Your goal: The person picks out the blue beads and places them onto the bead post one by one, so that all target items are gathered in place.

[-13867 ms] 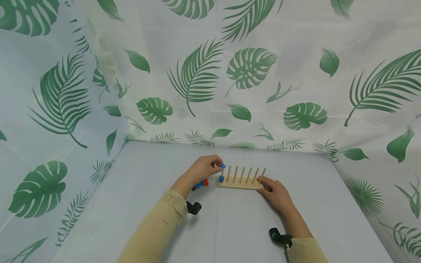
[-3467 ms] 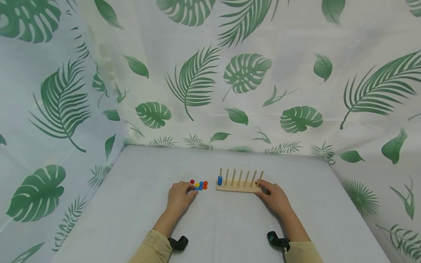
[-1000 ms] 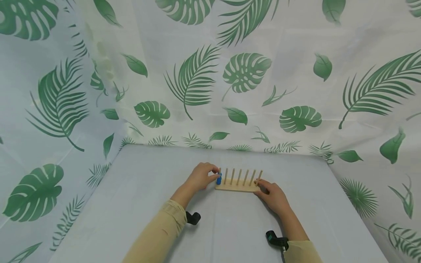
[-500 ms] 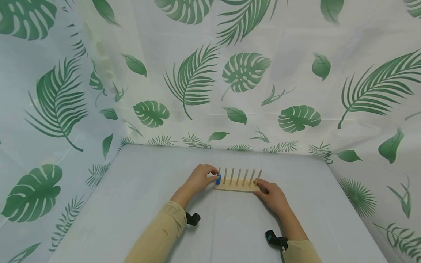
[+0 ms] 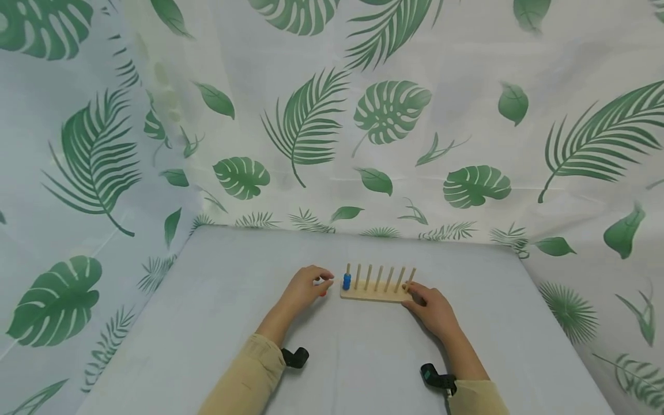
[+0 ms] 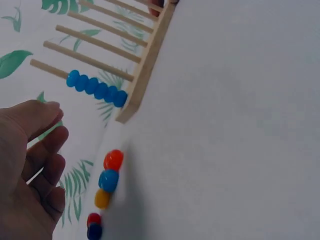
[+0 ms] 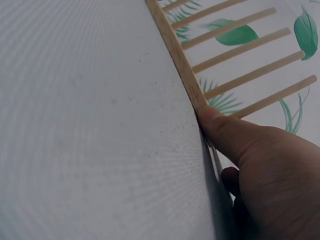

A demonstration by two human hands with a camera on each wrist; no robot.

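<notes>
A wooden peg board (image 5: 374,295) with a row of upright pegs stands on the table. Several blue beads (image 6: 96,89) are stacked on its leftmost peg; the peg's bare tip shows above them. My left hand (image 5: 301,291) hovers just left of the board, thumb and fingers apart. Nothing sits between them in the left wrist view. My right hand (image 5: 434,308) grips the board's right end; in the right wrist view the thumb (image 7: 225,127) lies along its edge beside the last peg. The other pegs carry no beads.
Loose beads lie on the table below my left hand: an orange-red bead (image 6: 113,160), a blue bead (image 6: 108,180), a yellow bead (image 6: 102,198) and darker ones. In the head view the hand hides most of them. A leaf-print curtain (image 5: 394,190) rises behind the table.
Blue beads on the leftmost peg have increased since the oldest frame. My left hand has let go of the top bead and drawn back left from the peg. My right hand keeps its grip.
</notes>
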